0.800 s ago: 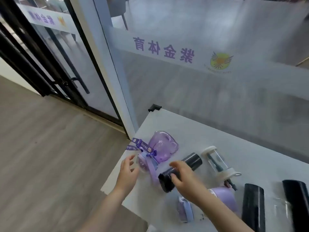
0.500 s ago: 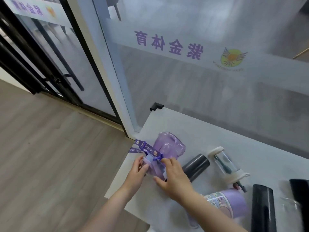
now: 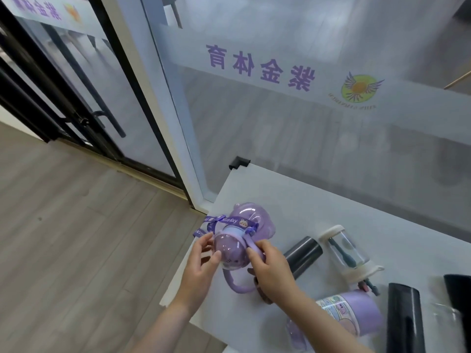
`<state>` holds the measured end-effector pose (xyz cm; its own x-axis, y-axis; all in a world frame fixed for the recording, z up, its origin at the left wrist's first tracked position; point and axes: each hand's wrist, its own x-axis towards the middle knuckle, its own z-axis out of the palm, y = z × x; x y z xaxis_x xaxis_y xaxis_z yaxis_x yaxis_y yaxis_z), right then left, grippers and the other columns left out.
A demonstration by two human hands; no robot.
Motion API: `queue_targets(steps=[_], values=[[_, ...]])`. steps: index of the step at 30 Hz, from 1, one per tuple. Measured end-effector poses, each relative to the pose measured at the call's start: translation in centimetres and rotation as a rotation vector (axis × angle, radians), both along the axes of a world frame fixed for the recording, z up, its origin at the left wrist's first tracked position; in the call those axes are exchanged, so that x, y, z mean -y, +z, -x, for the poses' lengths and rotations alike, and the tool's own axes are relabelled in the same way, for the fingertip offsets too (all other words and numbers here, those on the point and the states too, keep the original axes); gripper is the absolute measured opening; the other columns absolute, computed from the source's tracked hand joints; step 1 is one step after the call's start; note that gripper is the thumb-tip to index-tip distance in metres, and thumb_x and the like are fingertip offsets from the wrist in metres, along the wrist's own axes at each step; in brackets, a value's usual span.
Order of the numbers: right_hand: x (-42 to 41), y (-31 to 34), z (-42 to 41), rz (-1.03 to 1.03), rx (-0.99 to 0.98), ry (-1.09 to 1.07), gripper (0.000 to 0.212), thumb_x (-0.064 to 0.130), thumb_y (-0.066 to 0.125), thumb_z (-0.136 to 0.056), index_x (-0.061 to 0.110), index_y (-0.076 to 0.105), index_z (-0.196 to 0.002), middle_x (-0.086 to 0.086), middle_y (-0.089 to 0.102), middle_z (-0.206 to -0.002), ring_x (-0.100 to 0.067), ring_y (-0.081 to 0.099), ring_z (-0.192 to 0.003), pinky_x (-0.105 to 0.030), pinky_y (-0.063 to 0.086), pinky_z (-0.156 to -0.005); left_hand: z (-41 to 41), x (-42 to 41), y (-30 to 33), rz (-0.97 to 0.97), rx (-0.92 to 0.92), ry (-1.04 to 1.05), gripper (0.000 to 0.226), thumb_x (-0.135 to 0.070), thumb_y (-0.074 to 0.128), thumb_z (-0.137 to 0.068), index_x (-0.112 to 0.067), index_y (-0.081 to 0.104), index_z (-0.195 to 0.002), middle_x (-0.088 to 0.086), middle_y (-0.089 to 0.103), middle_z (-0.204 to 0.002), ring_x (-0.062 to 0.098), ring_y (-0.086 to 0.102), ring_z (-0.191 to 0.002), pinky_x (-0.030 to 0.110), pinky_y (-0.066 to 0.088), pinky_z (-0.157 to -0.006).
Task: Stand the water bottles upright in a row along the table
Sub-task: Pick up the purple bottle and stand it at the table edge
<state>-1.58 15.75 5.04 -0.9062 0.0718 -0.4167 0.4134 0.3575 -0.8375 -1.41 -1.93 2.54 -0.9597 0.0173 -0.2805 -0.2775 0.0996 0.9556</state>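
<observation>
A purple translucent bottle [image 3: 251, 222] with a domed lid, a handle and a printed strap sits at the near-left corner of the white table [image 3: 305, 205]. My left hand [image 3: 201, 261] and my right hand [image 3: 272, 268] both grip its lid end, tipping it up off its side. To its right, several bottles lie on their sides: a dark grey bottle [image 3: 303, 256], a clear bottle with white caps [image 3: 346, 250], a lilac printed bottle [image 3: 351, 314] and two black bottles [image 3: 405, 319] [image 3: 458, 294].
A glass wall [image 3: 280, 110] with purple lettering runs along the table's far edge. A black corner guard [image 3: 238, 162] caps the table's far-left corner. Wooden floor [image 3: 76, 238] lies to the left, with a glass door [image 3: 84, 80] beyond.
My right hand left the dark grey bottle and joined my left hand on the purple bottle. The purple bottle's lid end has come up toward me.
</observation>
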Motion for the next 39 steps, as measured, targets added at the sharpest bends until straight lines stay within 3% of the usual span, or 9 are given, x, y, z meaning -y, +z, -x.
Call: queue_targets(steps=[5, 9, 13, 18, 20, 23, 27, 32, 39], values=[[-0.1, 2.3, 0.7, 0.438, 0.22, -0.221, 0.021, 0.023, 0.049, -0.101, 0.006, 0.061, -0.105, -0.016, 0.066, -0.104, -0.026, 0.069, -0.096, -0.037, 0.061, -0.072, 0.8, -0.4, 2.3, -0.025, -0.066, -0.059, 0.041, -0.032, 0.057, -0.085, -0.03, 0.052, -0.125, -0.025, 0.058, -0.114, 0.001, 0.056, -0.111, 0.016, 0.049, -0.083], [-0.9, 2.0, 1.7, 0.554, 0.311, -0.362, 0.025, 0.021, 0.046, -0.102, 0.002, 0.063, -0.103, -0.018, 0.073, -0.095, -0.032, 0.071, -0.091, -0.039, 0.06, -0.075, 2.1, -0.3, 2.3, 0.05, -0.065, -0.095, 0.046, -0.046, 0.055, -0.083, -0.034, 0.052, -0.127, -0.015, 0.056, -0.128, 0.01, 0.053, -0.12, 0.024, 0.044, -0.096], [-2.1, 0.5, 2.1, 0.453, 0.314, -0.361, 0.031, 0.027, 0.043, -0.103, 0.006, 0.066, -0.104, -0.011, 0.076, -0.092, -0.031, 0.071, -0.089, -0.034, 0.051, -0.063, 3.2, -0.7, 2.1, 0.015, -0.04, -0.091, 0.032, -0.016, 0.054, -0.095, -0.031, 0.057, -0.123, -0.018, 0.057, -0.128, 0.003, 0.054, -0.117, 0.016, 0.045, -0.09], [-3.1, -0.8, 1.5, 0.19, 0.112, -0.221, 0.033, 0.032, 0.036, -0.104, 0.017, 0.065, -0.101, -0.002, 0.074, -0.092, -0.023, 0.07, -0.088, -0.042, 0.056, -0.078, 3.2, -0.9, 0.8, 0.048, 0.021, -0.153, 0.058, 0.013, 0.043, -0.091, -0.03, 0.053, -0.128, -0.018, 0.059, -0.126, 0.001, 0.053, -0.12, 0.025, 0.045, -0.102], [-3.9, -1.0, 1.2, 0.211, 0.016, -0.229, 0.031, 0.014, 0.036, -0.103, 0.021, 0.067, -0.104, -0.002, 0.074, -0.093, -0.022, 0.07, -0.088, -0.041, 0.058, -0.078, 3.3, -0.8, 0.3, 0.059, 0.025, -0.223, 0.061, 0.007, 0.053, -0.09, -0.034, 0.048, -0.135, -0.019, 0.054, -0.134, 0.004, 0.048, -0.126, 0.027, 0.043, -0.105], [-5.7, -1.6, 0.8, 0.131, -0.111, -0.036, 0.056, -0.009, 0.042, -0.09, 0.037, 0.057, -0.119, 0.007, 0.067, -0.113, -0.011, 0.067, -0.091, -0.024, 0.055, -0.071, 3.5, -0.8, 0.2, 0.016, 0.054, -0.293, 0.068, -0.029, 0.074, -0.082, -0.04, 0.04, -0.14, -0.019, 0.047, -0.141, 0.005, 0.049, -0.127, 0.028, 0.047, -0.101], [-6.6, -2.6, 1.1, 0.074, -0.244, 0.164, 0.072, 0.012, 0.067, -0.083, 0.041, 0.037, -0.142, 0.019, 0.042, -0.14, -0.004, 0.048, -0.125, -0.019, 0.05, -0.089, 4.3, -1.1, 0.1, -0.001, 0.069, -0.325, 0.078, -0.042, 0.079, -0.075, -0.047, 0.035, -0.14, -0.021, 0.044, -0.142, 0.014, 0.053, -0.125, 0.036, 0.048, -0.101], [-6.5, -2.4, 3.7, 0.129, -0.221, 0.147, 0.073, 0.022, 0.075, -0.083, 0.054, 0.036, -0.137, 0.025, 0.035, -0.14, 0.008, 0.042, -0.126, -0.025, 0.053, -0.092, 6.6, -2.1, 0.1, -0.047, 0.044, -0.31, 0.072, -0.026, 0.075, -0.081, -0.042, 0.036, -0.139, -0.018, 0.047, -0.139, 0.002, 0.054, -0.121, 0.026, 0.051, -0.091], [-6.8, -2.6, 9.0, 0.1, -0.248, 0.115, 0.068, 0.017, 0.067, -0.09, 0.041, 0.032, -0.144, 0.013, 0.032, -0.15, 0.008, 0.04, -0.129, -0.025, 0.053, -0.093, 12.7, -3.8, -0.4, -0.095, -0.026, -0.289, 0.07, -0.016, 0.071, -0.082, -0.035, 0.037, -0.14, -0.011, 0.042, -0.143, 0.005, 0.051, -0.125, 0.032, 0.05, -0.095]])
